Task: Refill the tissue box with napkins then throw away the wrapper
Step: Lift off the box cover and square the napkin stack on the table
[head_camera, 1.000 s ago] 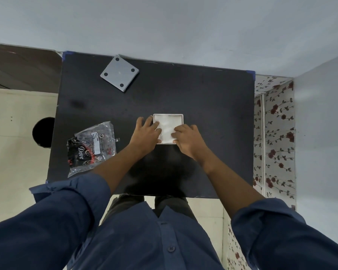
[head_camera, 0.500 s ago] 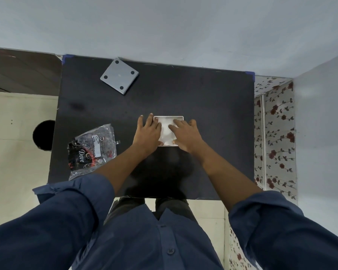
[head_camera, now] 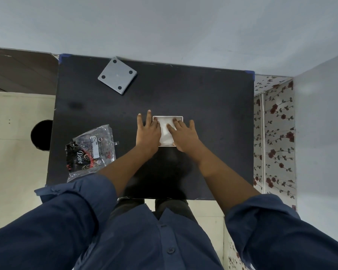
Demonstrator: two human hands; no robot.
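A white square tissue box (head_camera: pixel 180 117) stands open at the middle of the black table (head_camera: pixel 213 106), filled with white napkins (head_camera: pixel 165 133). My left hand (head_camera: pixel 147 131) lies flat over the box's left side, fingers spread, some of them on the table beside it. My right hand (head_camera: pixel 183 134) lies flat on the napkins at the right, fingers spread and pressing down. Both hands hide much of the box. The clear plastic wrapper (head_camera: pixel 91 151) with black "Dove" print lies crumpled near the table's left front edge.
A grey square lid (head_camera: pixel 117 75) with four dark dots lies at the table's back left. A dark round bin (head_camera: pixel 41 135) stands on the floor left of the table. A flower-patterned surface borders the table on the right, a wall behind.
Both hands have slid farther forward over the box, covering more of the napkins. The wrapper and the grey lid have not moved.
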